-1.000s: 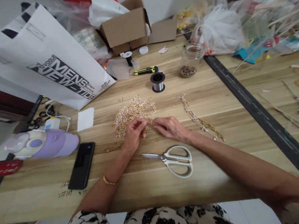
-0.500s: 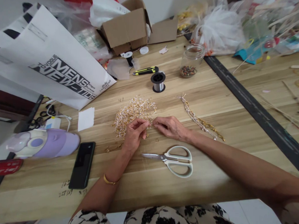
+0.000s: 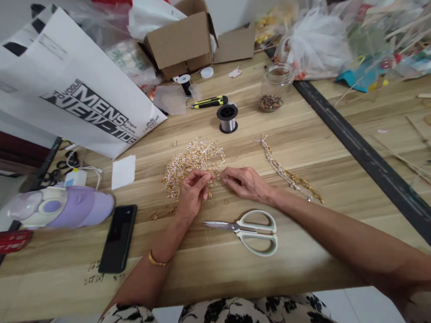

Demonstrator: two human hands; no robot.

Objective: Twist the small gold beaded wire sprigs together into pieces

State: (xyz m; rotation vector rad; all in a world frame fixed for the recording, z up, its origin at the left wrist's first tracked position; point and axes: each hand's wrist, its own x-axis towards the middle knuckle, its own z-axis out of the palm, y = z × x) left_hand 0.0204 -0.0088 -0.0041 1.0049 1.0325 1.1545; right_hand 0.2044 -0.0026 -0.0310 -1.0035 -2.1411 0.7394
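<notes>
My left hand (image 3: 193, 192) is closed in a pinch at the front right edge of a pile of small gold and clear beads (image 3: 187, 165). Facing it across a narrow gap, my right hand (image 3: 246, 183) is pinched too, fingertips pointing left. Whatever lies between either set of fingertips is too small to make out. Just below the hands, white-handled scissors (image 3: 257, 231) lie with blades pointing left. Strands of gold and silver chain (image 3: 290, 174) stretch out on the table beyond my right wrist. A spool of silver wire (image 3: 228, 119) stands upright behind the pile.
A yellow-black utility knife (image 3: 209, 102) and a glass jar of beads (image 3: 275, 88) are at the back. To the left are a phone (image 3: 118, 239), a purple bottle (image 3: 80, 205) and a large white bag (image 3: 77, 87). A cardboard box (image 3: 180, 40) stands behind.
My left hand has shifted very slightly left, widening the gap between the fingertips a little. My right hand stays nearly still, and both remain pinched.
</notes>
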